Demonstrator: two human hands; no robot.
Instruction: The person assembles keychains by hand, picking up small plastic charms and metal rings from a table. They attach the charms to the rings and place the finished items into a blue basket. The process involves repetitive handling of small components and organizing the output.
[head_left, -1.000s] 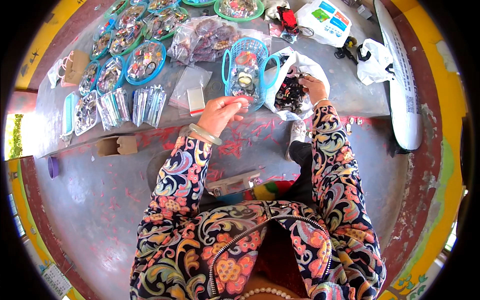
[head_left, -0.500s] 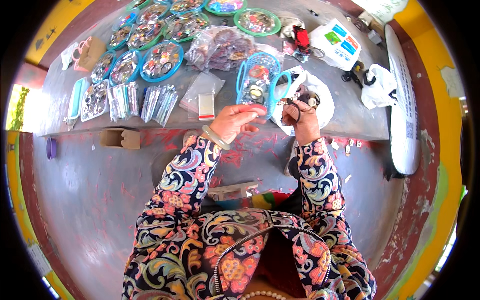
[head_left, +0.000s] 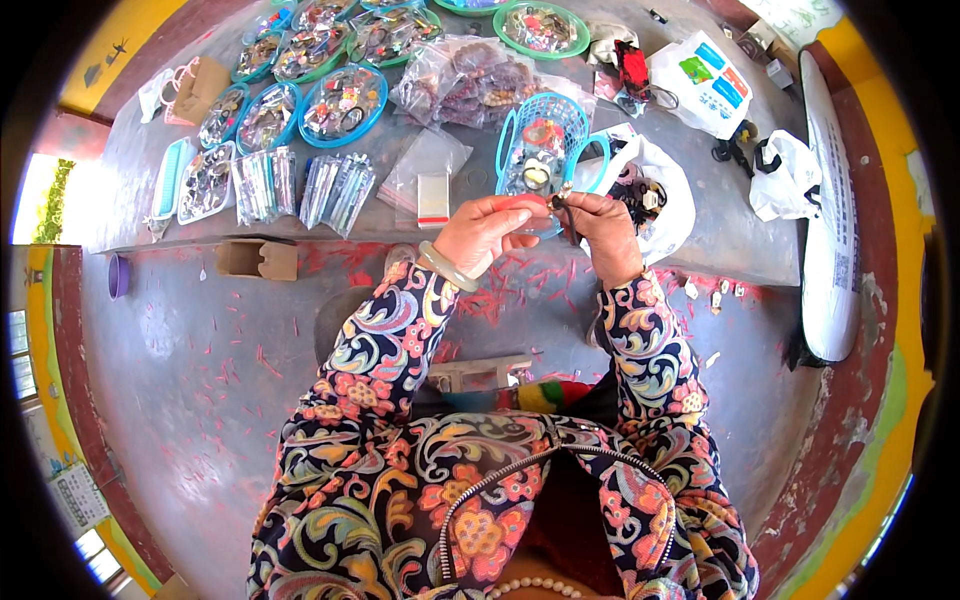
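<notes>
Bringing both hands together in front of the counter (head_left: 735,235), fingertips meeting or nearly so over the near end of a blue mesh basket (head_left: 566,112). Right hand (head_left: 610,238): grip closed, thumb and forefinger pinching a dark hair tie (head_left: 571,222); its loose part hangs down, and a small pale-and-gold ornament (head_left: 566,192) sits at the top. Left hand (head_left: 478,236): thumb and forefinger pressed together, tips beside the hair tie; cannot tell whether this grip holds anything. Pale bangle (head_left: 449,268) on the left wrist. Both sleeves floral.

Basket holds small wrapped pieces, details too fine to sort. Just right of it, partly behind the right hand, an open white plastic bag (head_left: 677,222) with dark pieces (head_left: 642,190) inside. Left of the basket: clear flat bags (head_left: 430,155), and a white packet (head_left: 433,195) with a red strip along its near edge. Farther left, two bundles of slim clear-wrapped items (head_left: 264,188) (head_left: 336,192), then a white tray of small goods (head_left: 207,187). Behind the bundles, round trays, blue or green. Beyond the basket, a heap of clear bags (head_left: 468,80) with purplish contents. Below the counter's edge: an open cardboard box (head_left: 257,259), a purple cup (head_left: 119,275), and red scraps (head_left: 490,303) strewn about.
</notes>
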